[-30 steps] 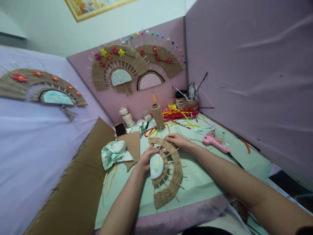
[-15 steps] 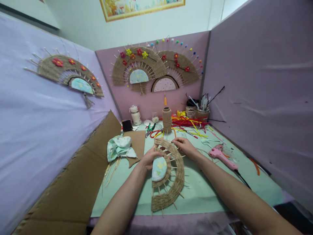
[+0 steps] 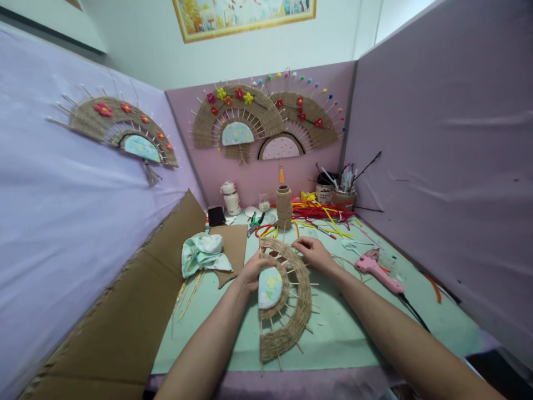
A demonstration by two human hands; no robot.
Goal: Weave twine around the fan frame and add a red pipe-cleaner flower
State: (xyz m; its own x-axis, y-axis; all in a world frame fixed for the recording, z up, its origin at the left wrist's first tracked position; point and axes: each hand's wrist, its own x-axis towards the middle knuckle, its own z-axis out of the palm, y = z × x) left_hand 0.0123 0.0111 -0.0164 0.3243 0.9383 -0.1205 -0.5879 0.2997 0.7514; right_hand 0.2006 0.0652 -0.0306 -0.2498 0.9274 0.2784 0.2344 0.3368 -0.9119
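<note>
A half-round fan [image 3: 306, 303] of thin sticks woven with brown twine is held over the table, its straight side to the left. Pale floral cloth [image 3: 270, 288] covers its inner half circle. My left hand [image 3: 252, 270] grips the fan by its straight side, fingers behind and thumb near the inner ring. At the fan's upper right edge, my right hand [image 3: 310, 248] has its fingers pinched together; what lies between the fingertips is too small to make out. Behind the fan a spool of brown twine [image 3: 284, 207] stands upright.
A pink glue gun [image 3: 380, 273] lies at the right. Scissors [image 3: 266, 229], pipe cleaners [image 3: 320, 212] and a white bottle [image 3: 230, 199] are at the back. Crumpled cloth [image 3: 203, 253] and cardboard [image 3: 235, 244] lie left. Finished fans [image 3: 237, 114] hang on the partition.
The view has tilted slightly upward. The fan has turned a little in my left hand, and my right hand stays pinched by its upper edge.
</note>
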